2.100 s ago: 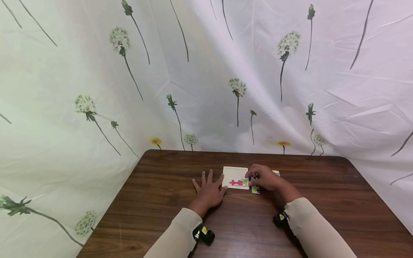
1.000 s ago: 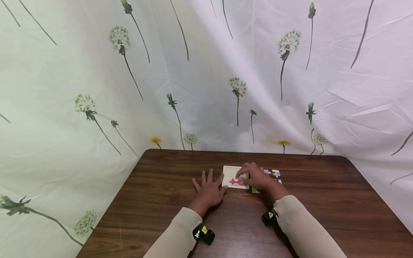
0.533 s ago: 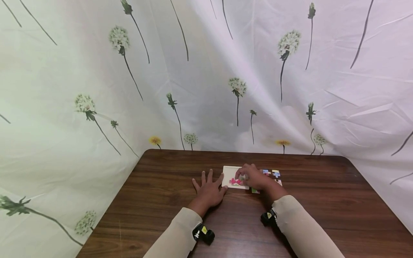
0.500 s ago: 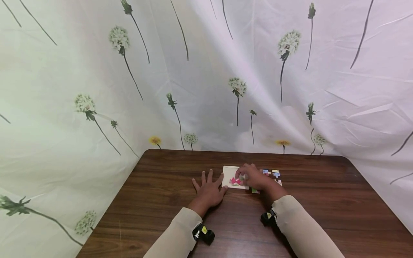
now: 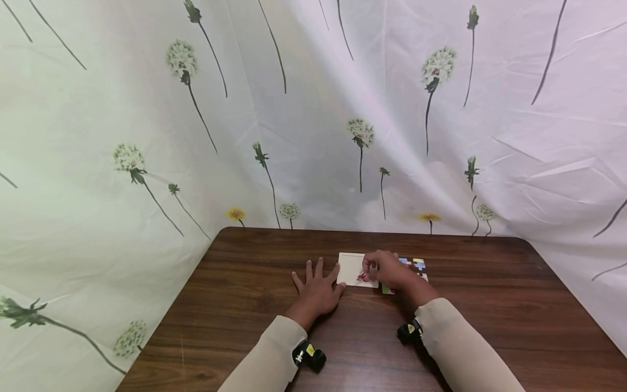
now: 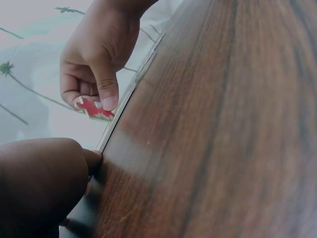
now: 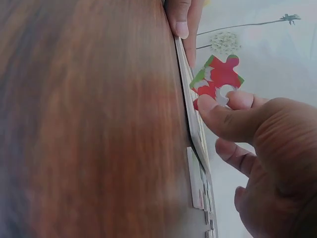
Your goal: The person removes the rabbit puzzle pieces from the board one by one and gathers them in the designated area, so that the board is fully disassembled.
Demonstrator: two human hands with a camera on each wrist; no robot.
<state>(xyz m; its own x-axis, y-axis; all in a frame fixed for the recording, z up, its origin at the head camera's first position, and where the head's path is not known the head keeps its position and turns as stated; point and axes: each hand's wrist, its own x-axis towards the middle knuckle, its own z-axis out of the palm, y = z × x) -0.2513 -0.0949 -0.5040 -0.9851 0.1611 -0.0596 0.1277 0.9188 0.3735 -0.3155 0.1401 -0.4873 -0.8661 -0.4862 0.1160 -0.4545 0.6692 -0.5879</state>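
My right hand [image 5: 389, 269] pinches a red, green and white jigsaw piece [image 7: 225, 72] between thumb and forefinger. The piece is tilted up over the right part of a white puzzle tray [image 5: 349, 264]; whether it is one piece or joined ones I cannot tell. In the left wrist view, the red jigsaw piece [image 6: 94, 108] shows below the thumb, close to the tray's edge. My left hand [image 5: 317, 291] lies on the table with fingers spread, its thumb and forefinger at the tray's left edge.
Several loose jigsaw pieces [image 5: 419, 264] lie on the brown wooden table [image 5: 362, 337] right of the tray, partly hidden by the right hand and forearm. A white curtain with dandelion prints [image 5: 313, 136] hangs behind the table's far edge.
My right hand has moved left from the tray's right edge to over the tray. The red piece, earlier flat along the tray's lower side, is now lifted and tilted. The left hand stays put.
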